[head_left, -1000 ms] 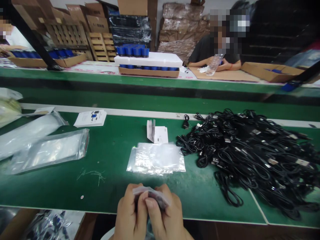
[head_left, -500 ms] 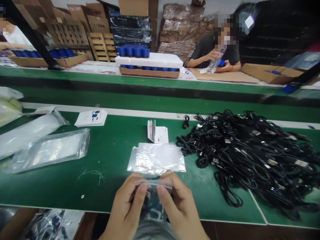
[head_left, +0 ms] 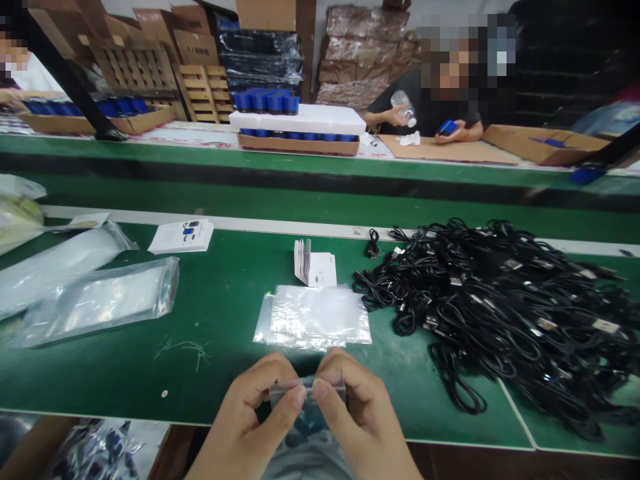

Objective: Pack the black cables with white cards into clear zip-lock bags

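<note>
At the table's front edge, my left hand (head_left: 267, 407) and my right hand (head_left: 353, 407) both pinch the top strip of a clear zip-lock bag (head_left: 313, 420). The thumbs press close together near the middle of the strip. What lies inside the bag is hard to make out. Just beyond my hands, a stack of flat clear bags (head_left: 320, 313) rests on the green table (head_left: 220, 353). Folded leaflets (head_left: 315, 263) stand partly open behind that stack. A large heap of black USB cables (head_left: 500, 313) spreads over the right side.
Plastic bag packs (head_left: 100, 293) lie at the left, with a stack of printed leaflets (head_left: 183, 237) behind them. Opposite, a person (head_left: 425, 107) holds a clear bottle (head_left: 403, 110) and a blue item (head_left: 447, 128). Blue cylinders (head_left: 267, 101) stand on a white box lid.
My hands have lowered slightly with the bag, and the thumbs have come closer together along its strip. Across the table, the person's bottle has moved left and tipped downward.
</note>
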